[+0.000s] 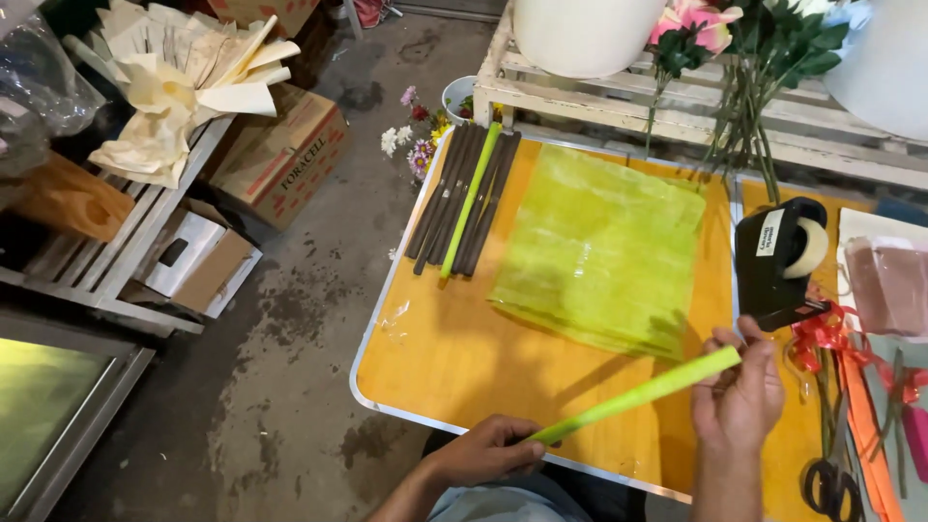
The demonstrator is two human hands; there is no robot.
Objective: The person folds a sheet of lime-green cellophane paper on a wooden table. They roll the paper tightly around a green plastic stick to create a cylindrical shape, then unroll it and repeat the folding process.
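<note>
Both hands hold a rolled green tube [638, 394] slantwise above the orange table's [435, 358] near edge. Left hand [488, 449] pinches its lower end; right hand [739, 391] curls closed around the upper end, beside the green wrapping sheets [599, 251] and black tape dispenser [778, 261]

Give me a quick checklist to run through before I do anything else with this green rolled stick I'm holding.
1. Both ends gripped: left hand on the near end of the green rolled stick, right hand at the far end: ok.
2. Roll tight along its length: ok; inner seam, cannot tell.
3. Tape dispenser close to the right hand: ok.
4. Green wrapping sheets lying flat on the orange table: ok.
5. Finished sticks lying together at the far left of the table: ok.
6. Scissors near the right edge: ok.
</note>
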